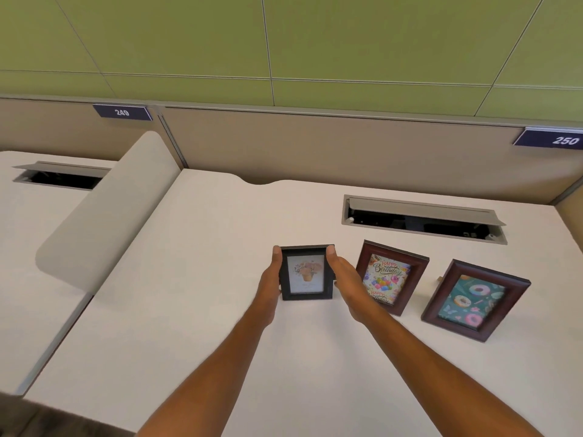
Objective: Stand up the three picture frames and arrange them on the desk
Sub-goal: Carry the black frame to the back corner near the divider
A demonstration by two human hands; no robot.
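Note:
A small black frame with a flower-pot picture stands upright on the white desk. My left hand grips its left side and my right hand grips its right side, thumbs at the top corners. To its right a brown frame with a "Happy Birthday" balloon picture stands leaning back. Farther right, a second brown frame with a donut picture on teal also stands leaning back.
An open cable hatch is set into the desk behind the frames. A beige partition runs along the back, with labels 249 and 250. A rounded divider panel separates the neighbouring desk at the left.

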